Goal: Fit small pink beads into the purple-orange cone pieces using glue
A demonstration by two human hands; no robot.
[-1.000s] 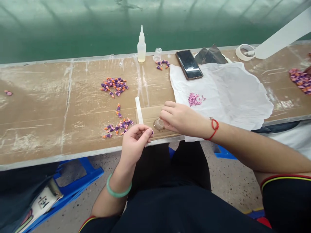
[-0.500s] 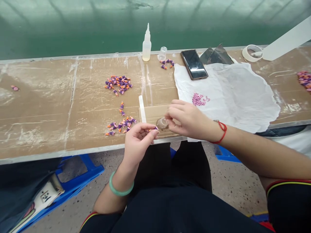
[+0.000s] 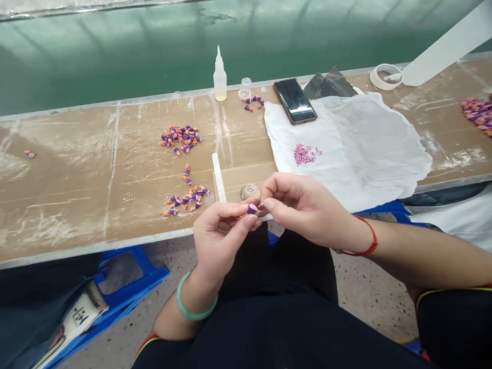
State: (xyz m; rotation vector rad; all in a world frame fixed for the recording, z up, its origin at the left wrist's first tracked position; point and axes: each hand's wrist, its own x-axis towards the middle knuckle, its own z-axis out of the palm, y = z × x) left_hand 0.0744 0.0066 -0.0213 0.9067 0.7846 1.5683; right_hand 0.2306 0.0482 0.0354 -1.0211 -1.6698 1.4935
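Observation:
My left hand [image 3: 219, 233] pinches a small purple and orange piece [image 3: 251, 208] between thumb and fingers, just in front of the table edge. My right hand [image 3: 298, 202] meets it from the right, its fingertips pinched against that same piece; what it holds, if anything, is too small to see. A small round dish [image 3: 248, 191] lies on a cardboard patch behind the hands. A pile of purple and orange pieces [image 3: 186, 200] lies to the left of the dish, and another pile [image 3: 180, 138] lies farther back. Tiny pink beads [image 3: 305, 154] sit on a white sheet [image 3: 369, 148].
A glue bottle [image 3: 220, 79], a small clear cup [image 3: 245, 87] and a phone [image 3: 294, 100] stand at the table's far edge. A tape roll [image 3: 385, 77] is at the back right. More purple pieces [image 3: 478, 113] lie at the right. Blue crates [image 3: 126, 277] sit under the table.
My right hand left the small dish and came down to my left hand. Both hands now meet on the purple piece, nearer to me than before.

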